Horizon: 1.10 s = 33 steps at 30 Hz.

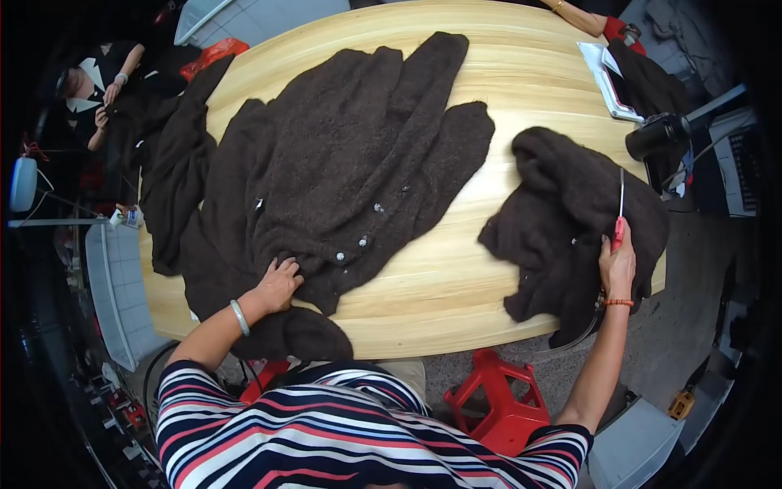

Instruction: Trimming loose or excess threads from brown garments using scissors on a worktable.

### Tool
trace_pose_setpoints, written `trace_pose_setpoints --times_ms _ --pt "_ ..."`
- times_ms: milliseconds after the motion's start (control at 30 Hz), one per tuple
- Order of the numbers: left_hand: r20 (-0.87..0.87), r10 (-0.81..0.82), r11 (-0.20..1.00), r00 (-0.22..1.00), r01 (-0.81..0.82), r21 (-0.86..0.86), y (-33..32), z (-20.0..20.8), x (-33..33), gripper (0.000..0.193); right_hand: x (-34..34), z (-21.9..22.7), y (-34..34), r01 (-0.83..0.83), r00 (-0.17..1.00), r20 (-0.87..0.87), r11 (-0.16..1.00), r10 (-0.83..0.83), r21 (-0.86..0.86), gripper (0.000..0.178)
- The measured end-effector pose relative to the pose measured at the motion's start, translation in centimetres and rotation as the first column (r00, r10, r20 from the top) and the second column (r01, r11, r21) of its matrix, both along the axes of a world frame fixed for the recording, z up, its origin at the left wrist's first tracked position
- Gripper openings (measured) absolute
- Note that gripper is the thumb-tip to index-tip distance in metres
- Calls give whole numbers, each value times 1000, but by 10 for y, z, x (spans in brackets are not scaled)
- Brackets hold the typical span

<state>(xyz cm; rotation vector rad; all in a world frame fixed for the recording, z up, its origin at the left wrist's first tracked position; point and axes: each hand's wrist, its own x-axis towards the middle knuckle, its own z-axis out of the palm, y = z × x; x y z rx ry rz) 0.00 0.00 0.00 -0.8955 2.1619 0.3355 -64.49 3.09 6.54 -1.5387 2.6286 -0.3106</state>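
Note:
A dark brown knitted cardigan [326, 138] with shiny round buttons [363, 243] lies spread across the wooden table [456, 285]. My left hand [279, 284] rests on its near edge, fingers spread over the fabric and nothing visible in its grasp. On the right, my right hand [617, 265] grips a red-handled tool [619, 232] with a slim, pointed metal blade aimed away from me; its exact kind cannot be made out. That hand is over a second dark brown knitted garment [554, 212], crumpled in a heap on the table's right side.
Another dark garment [175, 179] drapes over the left edge, near a seated co-worker [102, 81]. Another person's arm [574, 12] reaches in at the far right. A black lamp head [656, 137] and a white tray [607, 81] line the right edge. Red stools [497, 399] stand below.

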Motion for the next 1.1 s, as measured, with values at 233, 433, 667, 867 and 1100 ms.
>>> trace_pose_setpoints --times_ms 233,433,667,867,1100 --pt "-803 199 972 561 -215 90 -38 57 -104 23 130 46 53 -43 996 78 992 53 -120 54" --pt "-693 -166 928 701 -127 -350 -96 -59 -133 52 250 39 60 -386 865 415 902 282 193 46" --pt "-819 -131 955 559 -150 -255 -74 -76 -135 49 316 18 46 -426 854 456 841 252 334 32" --pt "-811 -140 955 567 -138 -261 -77 -82 -125 48 341 1 21 -396 863 460 846 209 358 28" --pt "-828 -154 955 540 -133 -264 -78 -87 -125 47 351 -9 9 -320 901 409 854 142 410 28"
